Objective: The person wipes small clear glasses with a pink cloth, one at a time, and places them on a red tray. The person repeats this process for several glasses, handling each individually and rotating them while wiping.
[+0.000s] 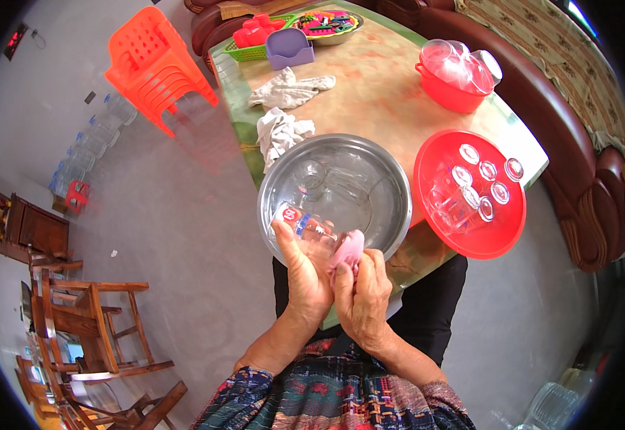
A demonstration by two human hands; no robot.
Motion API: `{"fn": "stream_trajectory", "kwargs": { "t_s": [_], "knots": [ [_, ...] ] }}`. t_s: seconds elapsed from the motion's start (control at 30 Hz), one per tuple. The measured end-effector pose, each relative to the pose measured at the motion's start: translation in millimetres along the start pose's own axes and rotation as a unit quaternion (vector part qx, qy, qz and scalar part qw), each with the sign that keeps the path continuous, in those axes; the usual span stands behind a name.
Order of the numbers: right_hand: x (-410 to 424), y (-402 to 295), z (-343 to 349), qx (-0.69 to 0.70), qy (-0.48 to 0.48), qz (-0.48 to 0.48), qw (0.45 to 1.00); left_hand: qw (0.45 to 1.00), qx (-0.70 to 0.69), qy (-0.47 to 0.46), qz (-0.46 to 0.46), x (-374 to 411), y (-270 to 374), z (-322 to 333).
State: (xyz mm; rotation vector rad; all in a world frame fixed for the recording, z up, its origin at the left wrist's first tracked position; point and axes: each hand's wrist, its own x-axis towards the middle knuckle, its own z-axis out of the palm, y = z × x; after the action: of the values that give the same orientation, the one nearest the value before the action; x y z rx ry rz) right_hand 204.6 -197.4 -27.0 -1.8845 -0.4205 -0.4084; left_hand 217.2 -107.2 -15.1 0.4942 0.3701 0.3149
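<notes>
My left hand [307,274] holds a clear drinking glass [312,228] with red and blue print, tilted over the near left rim of a steel basin [393,161]. My right hand [365,295] grips a pink cloth [350,250] at the near end of this glass. More glasses [309,174] lie in the basin, in what looks like water. To the right, a round red plastic basin [425,161] holds several clear glasses, most with their bases up. Two crumpled white cloths [280,131] [291,88] lie beyond the steel basin, to the left.
At the table's far right stands a red basin [447,97] of clear bowls. A green basket [253,52], a purple plastic holder [291,54] and a bowl of colourful items [339,37] sit at the far edge. Stacked orange stools [156,64] and wooden chairs [92,328] stand left; a brown sofa [538,107] right.
</notes>
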Motion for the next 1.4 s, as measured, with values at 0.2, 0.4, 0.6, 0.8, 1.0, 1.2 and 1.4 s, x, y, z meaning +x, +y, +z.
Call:
{"fn": "stream_trajectory", "kwargs": {
  "t_s": [0.2, 0.4, 0.6, 0.8, 1.0, 1.2, 1.4],
  "knots": [
    [-2.2, 3.1, -12.3, 0.022, -0.100, -0.063, 0.993, 1.000, 0.025, 0.001, -0.006, 1.5, 6.6, -2.0],
    [9.9, -4.1, -40.9, 0.075, -0.045, -0.101, 0.991, 0.994, 0.105, -0.026, -0.017, 6.0, 13.3, -20.1],
    [18.5, 2.9, -31.6, -0.021, -0.045, -0.191, 0.980, 0.992, 0.073, -0.098, -0.035, -9.6, 1.6, -14.2],
    [28.7, 14.1, -32.2, 0.125, -0.086, -0.035, 0.988, 0.988, 0.085, -0.116, -0.063, -18.4, 3.0, -15.4],
    [22.3, 12.0, -27.3, 0.077, -0.023, -0.139, 0.987, 0.980, 0.139, -0.139, -0.026, -17.1, -0.6, -12.9],
    [14.9, 6.4, -17.6, 0.035, 0.016, -0.216, 0.976, 0.972, 0.149, -0.178, 0.026, -7.7, -9.0, -29.9],
    [24.6, 2.1, -21.5, 0.151, 0.005, -0.084, 0.985, 0.966, 0.145, -0.211, 0.045, -14.3, -5.8, -23.0]
  ]
}}
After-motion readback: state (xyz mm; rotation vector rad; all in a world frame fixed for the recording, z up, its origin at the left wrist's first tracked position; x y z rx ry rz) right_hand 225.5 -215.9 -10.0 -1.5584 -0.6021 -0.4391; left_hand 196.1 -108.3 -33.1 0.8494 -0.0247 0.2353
